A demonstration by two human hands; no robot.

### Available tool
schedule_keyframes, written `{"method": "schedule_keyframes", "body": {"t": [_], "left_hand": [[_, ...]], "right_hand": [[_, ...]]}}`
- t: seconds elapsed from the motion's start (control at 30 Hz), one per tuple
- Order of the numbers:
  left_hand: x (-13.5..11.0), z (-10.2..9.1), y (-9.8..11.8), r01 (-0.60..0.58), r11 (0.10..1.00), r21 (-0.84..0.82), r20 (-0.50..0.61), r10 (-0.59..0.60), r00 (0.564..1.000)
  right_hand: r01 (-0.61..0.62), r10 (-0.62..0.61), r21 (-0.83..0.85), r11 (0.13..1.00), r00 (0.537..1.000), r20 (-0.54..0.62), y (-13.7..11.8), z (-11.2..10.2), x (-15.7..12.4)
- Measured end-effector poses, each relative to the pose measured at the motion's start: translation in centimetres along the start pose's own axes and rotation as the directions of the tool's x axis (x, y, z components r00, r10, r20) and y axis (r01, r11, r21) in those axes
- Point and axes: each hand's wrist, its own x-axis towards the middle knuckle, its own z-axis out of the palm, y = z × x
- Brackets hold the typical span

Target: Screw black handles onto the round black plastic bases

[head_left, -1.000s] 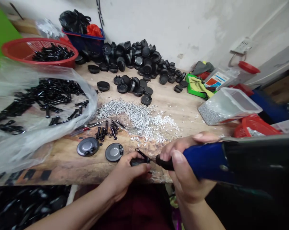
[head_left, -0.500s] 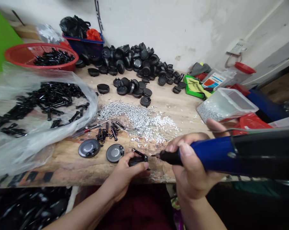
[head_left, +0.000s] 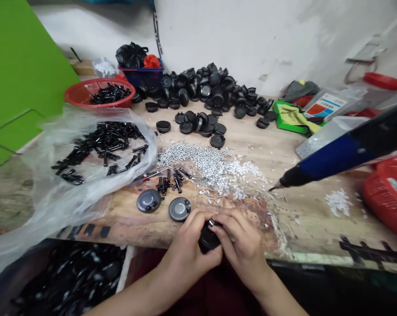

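My left hand (head_left: 192, 243) is closed around a round black lid (head_left: 207, 239) at the front edge of the bench. My right hand (head_left: 240, 235) pinches at the lid's far edge, where a small shiny part (head_left: 212, 222) shows between the fingertips. Fingers hide most of that part. An electric screwdriver (head_left: 333, 156), blue and black, hangs tip-down to the right, out of both hands. Two more black lids, one (head_left: 148, 201) farther left and one (head_left: 179, 209) close by my left hand, lie flat on the wood.
Small metal pins (head_left: 198, 158) and white bits (head_left: 244, 169) are heaped mid-bench. Black clips (head_left: 109, 142) lie in a plastic bag and in a red basket (head_left: 71, 94). Black lids (head_left: 198, 85) pile against the wall. A red container (head_left: 383, 193) stands right.
My right hand has let go of the electric screwdriver and come across to the lid in my left hand. The screwdriver now hangs higher at right. The view has shifted right.
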Motion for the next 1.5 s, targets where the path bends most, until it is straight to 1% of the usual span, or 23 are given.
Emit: {"method": "schedule_keyframes", "body": {"t": [0.03,0.07,0.2,0.33,0.4,0.47,0.53,0.57,0.63,0.73,0.8,0.87,0.93,1.0,1.03,1.07,1.1,1.13,1.17,1.23,1.33,1.43,1.5], "left_hand": [[-0.2,-0.1,-0.1,-0.010,1.000,0.012,0.003,0.010,1.000],[-0.4,-0.2,-0.2,-0.016,1.000,0.023,0.004,0.016,1.000],[-1.7,-1.7,-1.3,-0.054,0.995,0.087,-0.042,0.058,0.997],[-3.9,-4.9,-2.7,-0.042,0.968,0.249,-0.158,0.083,0.984],[-4.7,-7.1,-3.5,-0.011,0.927,0.374,-0.257,0.115,0.959],[-4.8,-9.6,-4.4,0.062,0.891,0.451,-0.413,0.146,0.899],[-4.2,-11.9,-5.6,0.143,0.889,0.436,-0.558,0.141,0.818],[-3.8,-12.9,-6.4,0.154,0.896,0.416,-0.597,0.141,0.790],[-2.8,-14.4,-8.0,0.137,0.899,0.416,-0.581,0.147,0.801],[-1.9,-15.4,-9.4,0.168,0.882,0.441,-0.536,0.109,0.837],[-1.8,-15.3,-9.1,0.220,0.827,0.517,-0.538,0.114,0.835],[-1.7,-14.7,-7.8,0.237,0.715,0.658,-0.535,0.222,0.815],[-1.0,-13.9,-6.0,0.156,0.596,0.788,-0.448,0.380,0.810],[0.7,-12.8,-4.5,-0.037,0.503,0.864,-0.226,0.452,0.863],[1.8,-12.3,-4.0,-0.167,0.464,0.870,-0.061,0.438,0.897],[3.0,-11.8,-3.7,-0.287,0.426,0.858,0.100,0.408,0.907],[4.2,-11.3,-3.6,-0.368,0.399,0.840,0.237,0.339,0.910],[5.3,-10.9,-3.6,-0.417,0.375,0.828,0.337,0.261,0.905],[6.3,-10.5,-3.8,-0.452,0.348,0.821,0.403,0.208,0.891],[7.8,-10.1,-4.2,-0.491,0.293,0.821,0.470,0.141,0.871],[8.8,-10.0,-4.5,-0.537,0.237,0.810,0.524,0.122,0.843],[9.1,-10.1,-4.2,-0.558,0.225,0.799,0.547,0.116,0.829],[9.2,-10.1,-3.9,-0.553,0.258,0.792,0.541,0.123,0.832]], "right_hand": [[-0.002,0.001,0.018,1.000,0.999,0.044,0.0,0.5,0.0],[0.006,-0.007,0.027,1.000,0.998,0.057,-0.1,0.9,0.1],[0.092,-0.095,0.061,0.994,0.994,0.054,-1.3,2.3,1.1],[0.190,-0.208,0.124,0.974,0.967,0.147,-2.9,4.1,2.7],[0.207,-0.228,0.132,0.969,0.960,0.165,-3.0,4.8,3.8],[0.169,-0.180,0.085,0.982,0.974,0.137,-2.4,5.2,5.0],[0.082,-0.079,-0.014,0.997,0.990,0.118,-1.2,5.1,6.4],[0.035,-0.025,-0.082,0.996,0.993,0.120,-0.6,4.9,7.0],[-0.040,0.075,-0.249,0.968,0.988,0.132,0.8,4.3,8.2],[-0.133,0.221,-0.491,0.861,0.967,0.125,2.8,3.0,9.1],[-0.192,0.303,-0.575,0.795,0.948,0.102,4.0,2.1,9.1],[-0.228,0.350,-0.601,0.766,0.932,0.093,4.8,1.5,8.9],[-0.234,0.370,-0.605,0.761,0.923,0.109,5.3,1.2,8.7],[-0.216,0.370,-0.600,0.770,0.918,0.144,5.4,1.4,8.7],[-0.203,0.365,-0.595,0.777,0.916,0.164,5.5,1.5,8.7],[-0.189,0.359,-0.590,0.785,0.915,0.184,5.5,1.7,8.8],[-0.178,0.354,-0.586,0.791,0.913,0.201,5.6,2.0,8.9],[-0.169,0.351,-0.582,0.795,0.912,0.214,5.8,2.2,9.0],[-0.165,0.350,-0.581,0.797,0.910,0.222,6.0,2.4,9.0],[-0.164,0.353,-0.581,0.797,0.907,0.229,6.5,2.9,9.0],[-0.162,0.350,-0.577,0.801,0.908,0.232,7.1,3.4,8.8],[-0.158,0.338,-0.569,0.807,0.914,0.225,7.1,3.9,8.6],[-0.150,0.321,-0.560,0.815,0.921,0.221,6.9,4.1,8.6]]}}
